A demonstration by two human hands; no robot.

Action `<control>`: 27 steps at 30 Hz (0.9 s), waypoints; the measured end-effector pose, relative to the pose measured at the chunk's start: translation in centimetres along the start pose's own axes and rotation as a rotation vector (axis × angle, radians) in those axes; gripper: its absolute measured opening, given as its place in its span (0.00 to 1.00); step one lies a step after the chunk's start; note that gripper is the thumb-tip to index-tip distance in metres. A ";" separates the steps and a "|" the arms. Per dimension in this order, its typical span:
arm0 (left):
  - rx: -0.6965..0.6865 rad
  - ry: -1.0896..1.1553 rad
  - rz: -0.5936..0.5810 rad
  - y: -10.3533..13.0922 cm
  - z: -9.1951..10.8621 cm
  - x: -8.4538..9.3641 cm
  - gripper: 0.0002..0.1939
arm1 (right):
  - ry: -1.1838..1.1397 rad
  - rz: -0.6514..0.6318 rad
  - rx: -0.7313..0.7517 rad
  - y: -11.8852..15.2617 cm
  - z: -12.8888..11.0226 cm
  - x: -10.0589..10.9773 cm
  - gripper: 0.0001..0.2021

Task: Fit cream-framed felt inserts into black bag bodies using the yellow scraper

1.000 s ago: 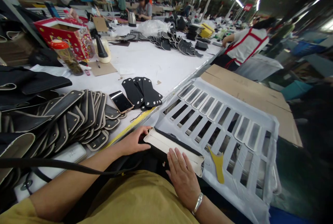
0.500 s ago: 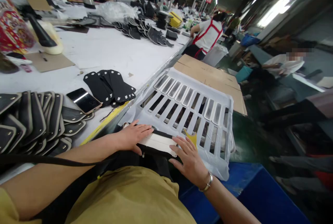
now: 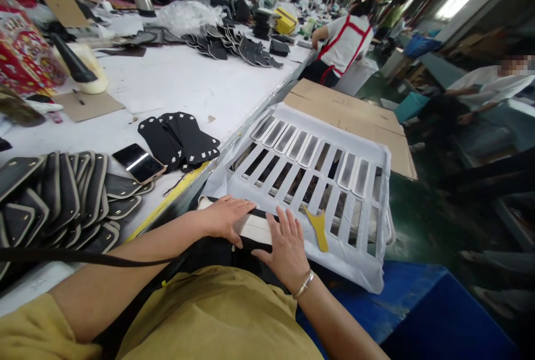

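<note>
A long white piece with black edging (image 3: 256,229) lies across the near edge of the tray, close to my body. My left hand (image 3: 225,218) rests over its left part, fingers stretched out and thumb apart. Flat on the right part is my right hand (image 3: 287,249), its fingers spread and a silver bangle on the wrist. Both palms hide much of the piece, so its ends are only partly visible. Just right of my right hand, a yellow fork-ended tool (image 3: 319,229) lies on the white slotted tray (image 3: 223,184).
Several metal-centred strips (image 3: 297,145) sit across the tray's far slots. On the left table are black panels (image 3: 190,137), a phone (image 3: 139,163) and a pile of pale-edged pieces (image 3: 58,195). A cardboard sheet (image 3: 346,115) lies beyond; a blue bin (image 3: 401,304) stands right.
My right hand has slid left along the white piece, nearer my left hand. More of the yellow tool shows now. The camera view has shifted slightly.
</note>
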State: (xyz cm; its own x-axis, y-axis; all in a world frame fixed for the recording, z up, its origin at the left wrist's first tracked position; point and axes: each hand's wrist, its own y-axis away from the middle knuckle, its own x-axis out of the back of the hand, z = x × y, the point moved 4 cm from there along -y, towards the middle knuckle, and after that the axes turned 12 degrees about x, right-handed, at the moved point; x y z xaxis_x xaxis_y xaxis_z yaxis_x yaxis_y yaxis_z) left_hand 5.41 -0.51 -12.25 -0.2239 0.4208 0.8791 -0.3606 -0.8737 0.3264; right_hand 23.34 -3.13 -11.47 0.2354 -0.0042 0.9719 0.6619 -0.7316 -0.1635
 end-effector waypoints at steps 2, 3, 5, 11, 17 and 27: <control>0.000 -0.003 0.001 0.0 0.0 0.0 0.52 | 0.011 -0.115 0.055 -1.1 0.4 0.1 0.46; 0.005 -0.001 -0.003 0.0 0.1 0.1 0.51 | 0.012 -0.167 0.084 -1.7 0.6 0.3 0.47; 0.025 0.003 -0.014 0.1 0.4 0.2 0.50 | 0.014 -0.263 0.140 -2.9 1.0 0.8 0.50; 0.042 0.006 0.010 0.5 0.9 0.9 0.49 | 0.027 -0.528 0.255 -6.7 0.8 0.5 0.52; -0.088 0.069 0.097 0.8 -0.2 0.7 0.47 | -0.046 -0.694 0.297 -9.5 0.1 -1.4 0.52; 0.077 -0.076 0.011 3.8 -4.2 2.6 0.44 | -0.121 -0.540 0.377 -9.1 -1.1 -0.8 0.50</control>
State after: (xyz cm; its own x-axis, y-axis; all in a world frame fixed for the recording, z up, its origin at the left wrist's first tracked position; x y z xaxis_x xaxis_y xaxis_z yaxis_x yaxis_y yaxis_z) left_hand -0.37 -1.72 -10.15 -0.1571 0.3943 0.9054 -0.2869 -0.8955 0.3403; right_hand 16.35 2.73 -10.55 -0.1344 0.3884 0.9116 0.9073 -0.3216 0.2708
